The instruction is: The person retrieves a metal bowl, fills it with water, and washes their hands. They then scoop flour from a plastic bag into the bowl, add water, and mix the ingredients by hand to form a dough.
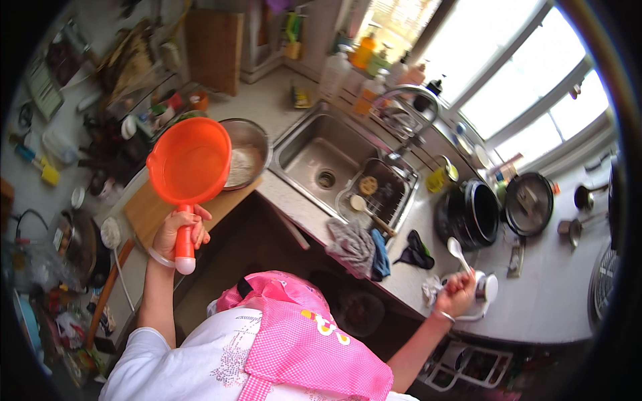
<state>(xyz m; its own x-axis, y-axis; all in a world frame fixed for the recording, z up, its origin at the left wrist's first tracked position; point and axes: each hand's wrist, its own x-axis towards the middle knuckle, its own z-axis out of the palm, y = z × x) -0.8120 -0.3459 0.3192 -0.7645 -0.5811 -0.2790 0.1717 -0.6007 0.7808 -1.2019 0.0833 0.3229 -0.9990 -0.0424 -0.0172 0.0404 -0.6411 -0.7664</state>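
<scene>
My left hand is closed round the handle of an orange plastic water dipper, whose wide cup is turned up toward me. Behind the dipper, partly covered by it, stands a steel bowl with a pale, flour-like heap inside. A wooden board lies under that side of the counter. Off to the right, my right hand grips a white spoon with its bowl pointing up and away. Close beside this hand is a white object of unclear kind on the counter.
A steel sink with a curved faucet sits between my hands. Grey cloth hangs at its front edge. A black pot and a round lid stand at right. Several pump bottles line the window side.
</scene>
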